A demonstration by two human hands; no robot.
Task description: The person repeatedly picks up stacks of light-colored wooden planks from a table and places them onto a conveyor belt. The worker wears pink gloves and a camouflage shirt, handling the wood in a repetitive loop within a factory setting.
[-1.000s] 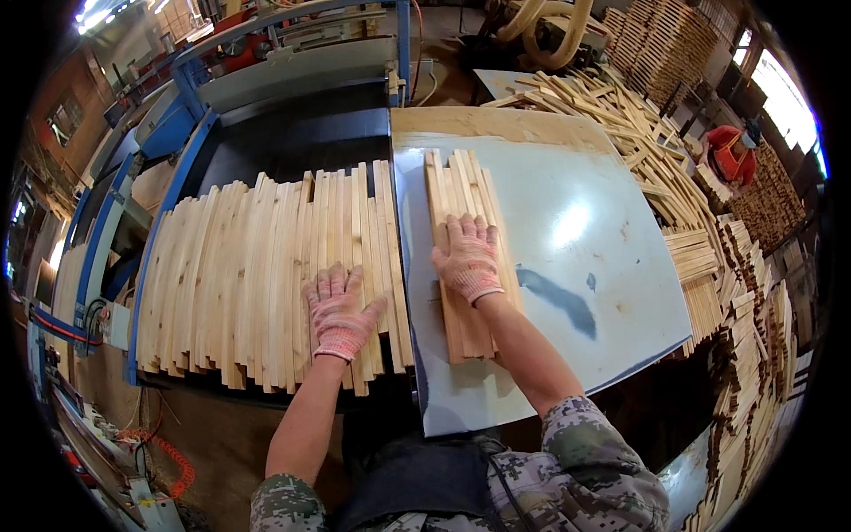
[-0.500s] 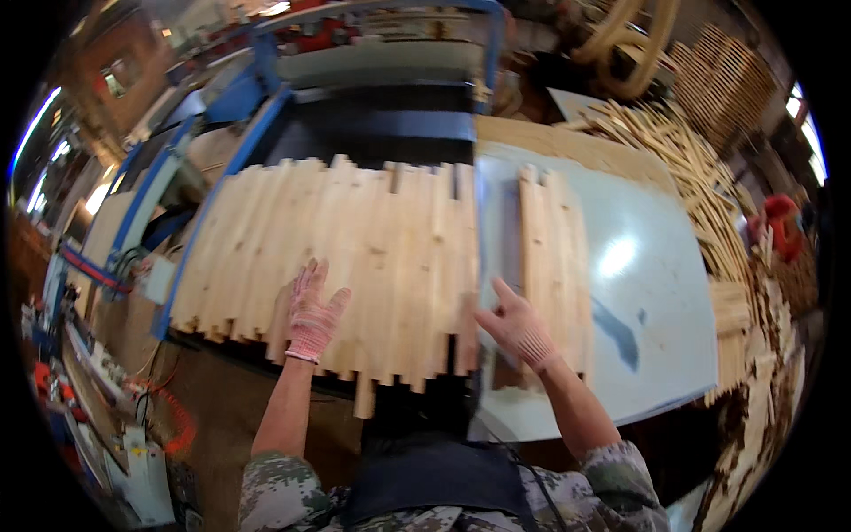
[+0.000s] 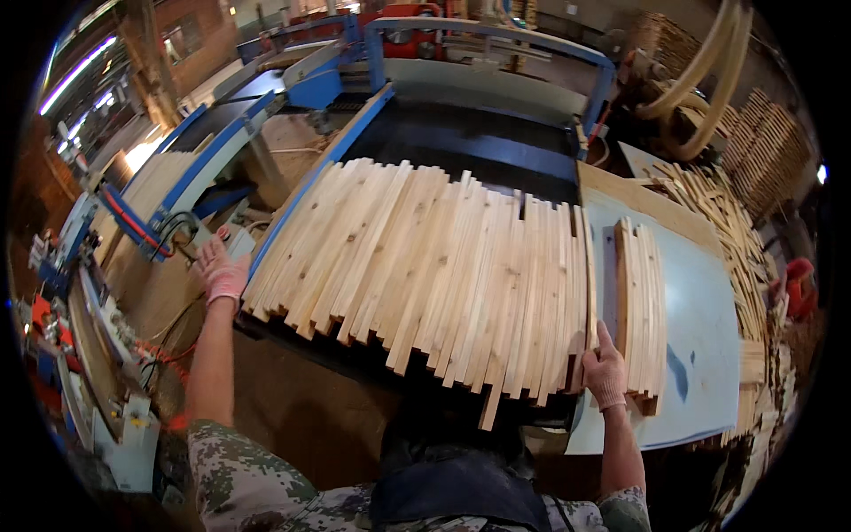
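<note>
A wide row of pale wooden strips (image 3: 425, 275) lies side by side on the dark conveyor belt of a blue-framed machine, their near ends uneven. My left hand (image 3: 222, 270), in a pinkish knit glove, is open with fingers apart. It is beside the belt's left rail, right by a small control box (image 3: 238, 241) with a red button. At the row's right edge, my gloved right hand (image 3: 606, 372) closes around the near end of one narrow wooden strip (image 3: 586, 275), index finger stretched along it. The fingers' undersides are hidden.
A smaller bundle of strips (image 3: 643, 310) lies on the pale sheet-topped table (image 3: 700, 355) to the right. Loose offcuts (image 3: 709, 213) are heaped beyond it. Blue rails (image 3: 324, 168) border the belt, and a blue crossbar (image 3: 487, 35) spans its far end. Hoses and equipment stand at left.
My left hand has left the strips and moved left to the control box. My right hand has closed on the strip at the row's right edge. The view has shifted left.
</note>
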